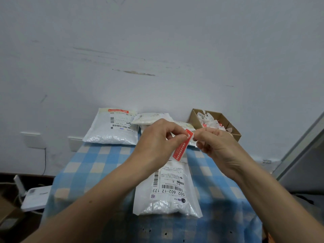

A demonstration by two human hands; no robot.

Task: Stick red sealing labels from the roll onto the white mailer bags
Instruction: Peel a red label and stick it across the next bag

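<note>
One bag (pixel 166 199) lies mid-bench (pixel 87 163), towards the front. Behind it, along the wall (pixel 157 50), lie a second bag (pixel 112 130) at left, more bags (pixel 150 118) in the middle and a box (pixel 222 118) of scraps (pixel 208 120) at right. The left hand (pixel 154 142) and right hand (pixel 215 144) pinch a label (pixel 182 148) between them, above the near bag's far end.

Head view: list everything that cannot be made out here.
- Red label: print too small to read; top end covered by the left hand and right hand.
- Near bag: top edge hidden behind the label and left hand.
- Middle back bag: partly behind the left hand.
- Box contents: too small, partly behind the right hand.
- Label roll: not in view.
</note>
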